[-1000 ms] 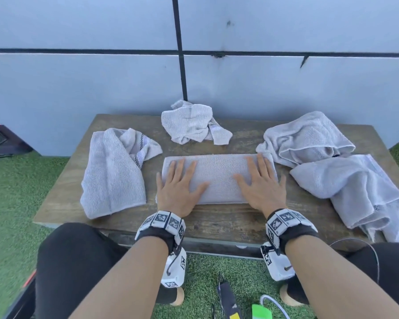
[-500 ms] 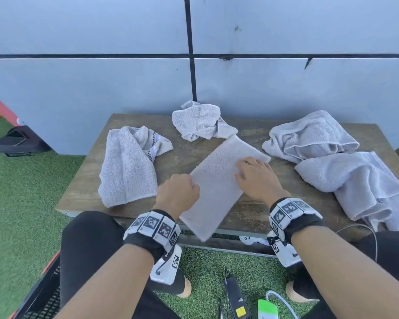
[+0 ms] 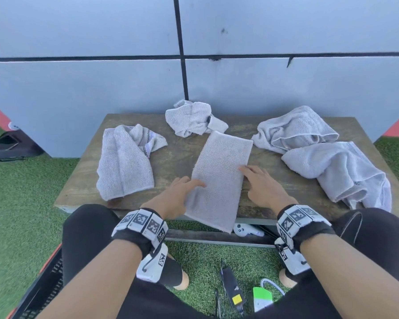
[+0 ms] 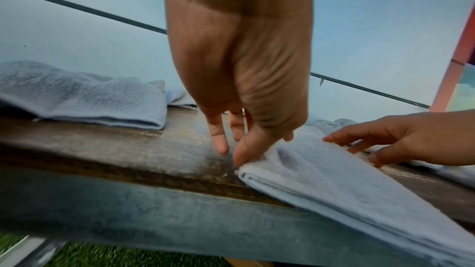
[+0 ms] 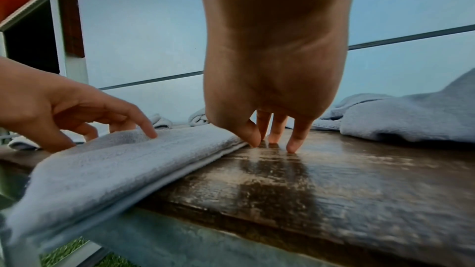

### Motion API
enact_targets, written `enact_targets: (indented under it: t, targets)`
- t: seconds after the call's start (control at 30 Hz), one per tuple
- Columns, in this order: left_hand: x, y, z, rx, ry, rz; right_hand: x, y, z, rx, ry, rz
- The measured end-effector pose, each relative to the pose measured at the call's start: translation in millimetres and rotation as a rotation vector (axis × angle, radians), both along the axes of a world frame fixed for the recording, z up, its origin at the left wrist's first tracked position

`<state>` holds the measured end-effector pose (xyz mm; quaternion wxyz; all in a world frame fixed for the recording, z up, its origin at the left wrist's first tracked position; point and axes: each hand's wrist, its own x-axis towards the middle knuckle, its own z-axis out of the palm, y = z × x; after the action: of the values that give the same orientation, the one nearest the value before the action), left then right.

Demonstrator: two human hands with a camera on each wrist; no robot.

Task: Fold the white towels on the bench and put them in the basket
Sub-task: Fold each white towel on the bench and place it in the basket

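Observation:
A folded white towel (image 3: 219, 176) (image 4: 334, 180) (image 5: 115, 165) lies lengthwise on the wooden bench (image 3: 175, 162), with its near end hanging over the front edge. My left hand (image 3: 182, 192) (image 4: 241, 145) is at its left edge. The fingers are extended, with the index finger on top of the towel and the thumb tip at its edge. My right hand (image 3: 258, 183) (image 5: 272, 141) stands at the right edge, fingertips down on the wood and thumb against the cloth. A black slatted basket (image 3: 44, 288) shows at the bottom left by my knee.
An unfolded towel (image 3: 124, 162) lies at the bench's left, a crumpled one (image 3: 191, 120) at the back, and two larger ones (image 3: 295, 130) (image 3: 339, 169) on the right. A grey wall is behind the bench. A white controller (image 3: 247, 231) and small devices lie on the grass.
The folded towel has been turned from crosswise to lengthwise, so its near end now overhangs the bench. My left hand has gone from a fist to extended fingers, and both hands moved to the towel's sides.

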<state>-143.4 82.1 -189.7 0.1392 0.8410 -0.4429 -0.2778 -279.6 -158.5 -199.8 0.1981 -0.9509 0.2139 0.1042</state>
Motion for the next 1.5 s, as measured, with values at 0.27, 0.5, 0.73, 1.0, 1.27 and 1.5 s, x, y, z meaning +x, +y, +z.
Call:
enact_targets:
  t: [0.27,0.5,0.73,1.0,1.27,1.5]
  targets:
    - [3,-8,3,-0.162,-0.061,-0.014,-14,-3,1,0.128,0.052,0.057]
    - [4,-31,19,-0.471,-0.033,0.187,-19,3,7,0.177,0.026,0.145]
    - [4,-48,24,-0.643,0.038,0.458,-18,23,17,0.334,-0.290,0.080]
    - [11,-29,-9,-0.410,0.129,0.577,-9,20,19,0.452,-0.232,-0.118]
    - [7,-38,-17,-0.421,0.054,0.670,9,22,9,0.463,-0.200,-0.201]
    - [3,-48,-28,-0.345,-0.040,0.775,22,16,-6,0.387,-0.182,-0.252]
